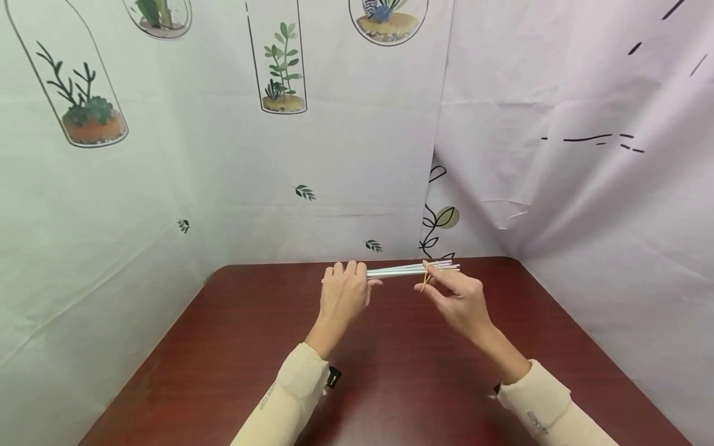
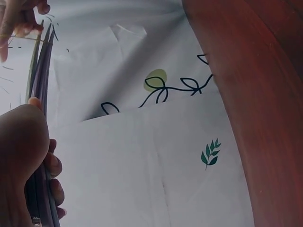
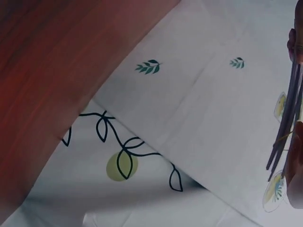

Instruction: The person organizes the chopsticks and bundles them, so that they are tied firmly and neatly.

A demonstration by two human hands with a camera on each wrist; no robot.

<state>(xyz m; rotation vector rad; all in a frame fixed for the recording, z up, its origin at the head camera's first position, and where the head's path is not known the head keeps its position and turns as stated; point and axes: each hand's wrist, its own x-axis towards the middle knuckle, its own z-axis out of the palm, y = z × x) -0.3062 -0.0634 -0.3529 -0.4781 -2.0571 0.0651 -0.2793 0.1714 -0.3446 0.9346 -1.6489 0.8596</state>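
My left hand [image 1: 344, 292] grips a bundle of thin, pale sticks [image 1: 395, 271] near one end, held level over the far part of the table. In the left wrist view its fingers wrap round the bundle [image 2: 41, 75] and the thumb lies along it. My right hand [image 1: 464, 303] is at the opposite end, pulling a thin yellow rubber band [image 1: 427, 280] between thumb and fingers. That band crosses the sticks close to their tips, which fan apart slightly. At the right wrist view's edge, the right hand [image 3: 295, 165] is partly cut off beside the sticks [image 3: 285, 118].
The dark red-brown table [image 1: 368, 371] has rounded far corners. White cloth [image 1: 346, 161] printed with plants hangs behind it and along both sides, close to the table's far edge. Pale sleeves cover both forearms.
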